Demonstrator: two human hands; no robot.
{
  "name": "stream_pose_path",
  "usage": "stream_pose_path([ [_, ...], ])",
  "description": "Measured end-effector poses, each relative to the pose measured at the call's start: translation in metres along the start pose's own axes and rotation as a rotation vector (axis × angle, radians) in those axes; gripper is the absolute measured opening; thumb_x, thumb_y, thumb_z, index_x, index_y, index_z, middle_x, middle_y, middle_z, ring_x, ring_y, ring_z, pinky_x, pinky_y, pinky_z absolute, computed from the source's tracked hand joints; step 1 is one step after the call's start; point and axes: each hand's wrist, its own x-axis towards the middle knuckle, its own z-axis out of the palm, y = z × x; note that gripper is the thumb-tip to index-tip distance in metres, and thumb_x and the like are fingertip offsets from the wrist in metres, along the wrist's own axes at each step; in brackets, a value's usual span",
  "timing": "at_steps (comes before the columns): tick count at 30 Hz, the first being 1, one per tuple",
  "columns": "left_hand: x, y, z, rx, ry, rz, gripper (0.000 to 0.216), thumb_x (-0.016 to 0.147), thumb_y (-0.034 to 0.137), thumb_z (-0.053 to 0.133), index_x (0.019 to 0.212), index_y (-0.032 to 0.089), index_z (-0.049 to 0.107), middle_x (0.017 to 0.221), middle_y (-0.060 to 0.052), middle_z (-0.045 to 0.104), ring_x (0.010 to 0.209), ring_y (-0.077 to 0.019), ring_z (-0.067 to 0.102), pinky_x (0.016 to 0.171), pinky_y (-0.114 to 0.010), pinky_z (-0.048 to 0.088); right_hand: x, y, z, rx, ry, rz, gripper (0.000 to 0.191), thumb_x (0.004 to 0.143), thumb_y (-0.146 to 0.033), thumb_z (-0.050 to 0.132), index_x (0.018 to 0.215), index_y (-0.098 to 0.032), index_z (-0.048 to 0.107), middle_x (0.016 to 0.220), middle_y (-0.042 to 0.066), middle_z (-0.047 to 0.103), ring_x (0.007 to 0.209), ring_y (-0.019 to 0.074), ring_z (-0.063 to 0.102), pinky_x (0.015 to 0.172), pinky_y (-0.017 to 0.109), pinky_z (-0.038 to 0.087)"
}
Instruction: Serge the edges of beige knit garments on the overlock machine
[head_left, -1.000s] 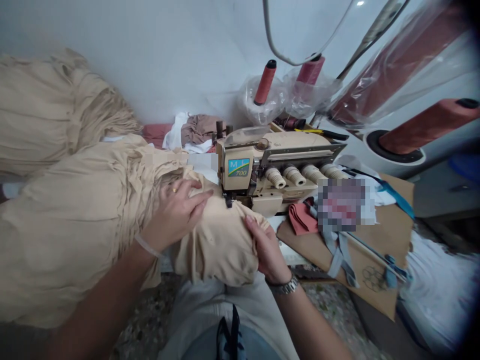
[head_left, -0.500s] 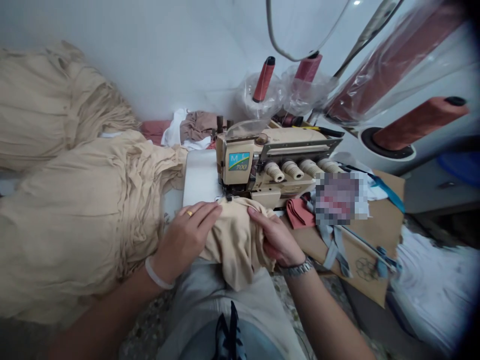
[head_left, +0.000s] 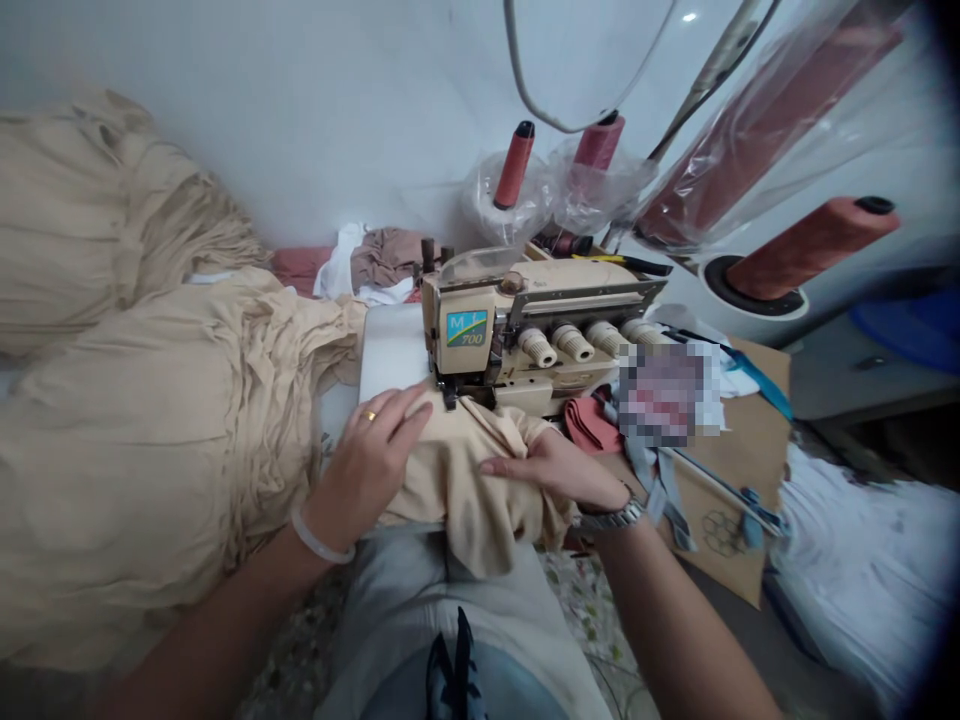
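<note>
A piece of beige fabric (head_left: 465, 500) lies under the presser foot of an overlock sewing machine (head_left: 547, 310) and drapes over the front edge toward my lap. My left hand (head_left: 371, 450), with a ring and a white wristband, rests on the fabric just left of the needle area, fingers stretched out and lying flat. To the right, my right hand (head_left: 562, 468) has its thumb on top of the cloth while its other fingers are hidden in the folds; it grips the fabric below the machine's front.
Stacked beige fabric pieces (head_left: 135, 430) fill the left side. Thread cones (head_left: 814, 250) stand behind and right of the machine. Folded coral cloth (head_left: 592, 425), grey straps and a tool lie on brown cardboard (head_left: 739, 450). White cloth (head_left: 862, 580) is piled at right.
My right hand has moved slightly right and its thumb now points left across the cloth. My left hand stays near the presser foot. The view has shifted a little.
</note>
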Motion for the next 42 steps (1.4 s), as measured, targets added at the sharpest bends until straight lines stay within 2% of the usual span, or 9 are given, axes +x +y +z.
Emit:
stream_pose_path([
  [5,-0.009,0.010,-0.002,-0.089,-0.017,0.031,0.038,0.094,0.009,0.046,0.126,0.018,0.064,0.128,-0.011,0.067,0.118,-0.0271,0.059,0.098,-0.046,0.046,-0.021,0.015,-0.002,0.343,0.055,0.205,0.040,0.070,-0.034,0.082,0.106,-0.018,0.076,0.093,0.005,0.079,0.082,0.0241,0.073,0.075,0.034,0.060],
  [10,0.003,-0.003,0.001,-0.116,-0.046,0.032,0.040,0.095,0.009,0.044,0.125,0.022,0.066,0.132,-0.010,0.066,0.126,-0.0288,0.056,0.100,-0.050,0.043,-0.017,0.020,0.004,0.347,0.189,0.156,0.036,0.073,-0.037,0.083,0.103,-0.018,0.076,0.098,0.006,0.079,0.079,0.0203,0.074,0.072,0.028,0.059],
  [16,-0.013,0.003,-0.007,-0.286,0.125,0.012,0.029,0.094,0.011,0.054,0.115,0.022,0.071,0.129,-0.014,0.067,0.126,-0.0263,0.059,0.103,-0.045,0.047,-0.012,0.015,-0.009,0.192,-0.028,0.146,0.048,0.065,-0.028,0.088,0.111,-0.019,0.075,0.105,0.004,0.078,0.091,0.0217,0.073,0.082,0.032,0.059],
  [18,-0.038,0.021,-0.004,-0.497,0.143,-0.158,0.020,0.089,0.016,0.065,0.107,0.022,0.072,0.109,-0.009,0.074,0.105,-0.0207,0.069,0.093,-0.034,0.054,-0.016,0.016,-0.009,0.248,-0.048,0.229,0.038,0.065,-0.029,0.088,0.100,-0.017,0.078,0.093,0.004,0.079,0.079,0.0202,0.074,0.072,0.028,0.061],
  [22,-0.074,0.053,0.027,-1.394,-0.342,-0.777,0.036,0.083,0.049,0.072,0.104,0.020,0.071,0.104,-0.011,0.076,0.098,-0.0238,0.072,0.086,-0.036,0.059,-0.024,0.019,0.001,0.517,-0.108,0.392,0.036,0.058,-0.033,0.091,0.087,-0.015,0.079,0.080,0.005,0.079,0.067,0.0184,0.074,0.063,0.024,0.061],
  [26,-0.069,0.069,0.053,-1.979,-0.228,-1.161,0.069,0.062,0.072,0.077,0.108,0.021,0.070,0.123,-0.013,0.071,0.120,-0.0296,0.064,0.105,-0.045,0.050,-0.027,0.016,0.011,0.550,-0.086,0.413,0.038,0.060,-0.033,0.091,0.092,-0.016,0.079,0.088,0.007,0.080,0.075,0.0223,0.077,0.071,0.030,0.063],
  [32,-0.055,0.072,0.040,-1.631,-0.106,-1.215,0.074,0.064,0.041,0.090,0.130,0.021,0.062,0.135,-0.010,0.066,0.126,-0.0290,0.060,0.108,-0.039,0.049,-0.027,0.009,0.007,0.430,0.071,0.263,0.045,0.068,-0.033,0.087,0.111,-0.022,0.076,0.101,0.005,0.079,0.091,0.0276,0.076,0.085,0.040,0.061],
  [38,-0.042,0.054,0.034,-1.511,-0.100,-1.047,0.054,0.075,0.046,0.081,0.119,0.015,0.070,0.121,-0.011,0.074,0.118,-0.0272,0.066,0.105,-0.036,0.051,-0.029,0.016,0.018,0.453,0.173,0.202,0.036,0.072,-0.036,0.085,0.105,-0.023,0.076,0.101,0.005,0.079,0.096,0.0271,0.074,0.087,0.039,0.060],
  [42,-0.030,0.048,0.031,-1.551,-0.135,-1.078,0.061,0.067,0.044,0.087,0.117,0.014,0.070,0.116,-0.011,0.076,0.114,-0.0295,0.068,0.098,-0.038,0.054,-0.031,0.022,0.025,0.425,0.220,0.130,0.037,0.075,-0.038,0.083,0.108,-0.023,0.076,0.107,0.005,0.078,0.098,0.0269,0.073,0.090,0.041,0.059],
])
